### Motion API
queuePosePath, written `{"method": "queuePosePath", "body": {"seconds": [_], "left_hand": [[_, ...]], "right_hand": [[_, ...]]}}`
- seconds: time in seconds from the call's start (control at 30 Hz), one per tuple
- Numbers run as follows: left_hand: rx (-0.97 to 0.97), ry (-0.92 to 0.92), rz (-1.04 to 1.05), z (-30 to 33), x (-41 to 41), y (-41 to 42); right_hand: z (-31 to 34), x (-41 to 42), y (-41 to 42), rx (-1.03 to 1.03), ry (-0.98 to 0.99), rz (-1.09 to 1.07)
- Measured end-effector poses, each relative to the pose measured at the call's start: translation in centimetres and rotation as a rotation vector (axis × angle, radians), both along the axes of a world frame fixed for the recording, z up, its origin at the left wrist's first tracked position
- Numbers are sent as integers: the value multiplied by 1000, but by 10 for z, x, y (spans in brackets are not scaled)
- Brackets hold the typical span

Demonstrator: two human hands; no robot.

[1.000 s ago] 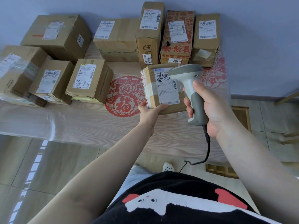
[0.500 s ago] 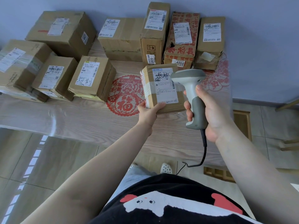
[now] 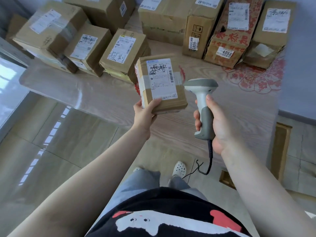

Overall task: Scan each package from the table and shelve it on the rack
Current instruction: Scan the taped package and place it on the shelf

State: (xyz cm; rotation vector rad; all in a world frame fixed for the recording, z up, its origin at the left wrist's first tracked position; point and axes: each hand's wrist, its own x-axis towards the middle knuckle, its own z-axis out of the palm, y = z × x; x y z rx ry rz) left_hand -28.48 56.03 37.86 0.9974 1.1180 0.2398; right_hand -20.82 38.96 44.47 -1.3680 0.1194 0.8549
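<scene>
left hand point(image 3: 144, 115) grips taped package point(image 3: 161, 86), contents unseen | right hand point(image 3: 214, 124) wraps scanner point(image 3: 202, 103) | table point(image 3: 102, 98)

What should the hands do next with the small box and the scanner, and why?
Probably swing the scanner head left onto the shipping label. The right hand holds it beside the small box, off the barcode, while the left hand holds the box label-up above the table.
</scene>
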Motion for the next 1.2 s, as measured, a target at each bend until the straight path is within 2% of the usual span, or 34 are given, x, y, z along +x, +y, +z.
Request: {"method": "queuePosePath", "body": {"seconds": [0.23, 0.5, 0.7, 1.0, 1.2], "left_hand": [[72, -98, 328, 10, -97, 46], [25, 30, 666, -1, -288, 134], [-26, 98, 817, -5, -423, 183], [-66, 44, 965, -2, -508, 240], [-3, 9, 1063, 7, -551, 297]], "right_hand": [[-10, -59, 47, -62, -22, 151], [-11, -160, 143, -117, -74, 342], [-12, -251, 226, -133, -71, 492], [-7, -341, 341, -150, -158, 745], [-5, -383, 435, -124, -178, 909]]}}
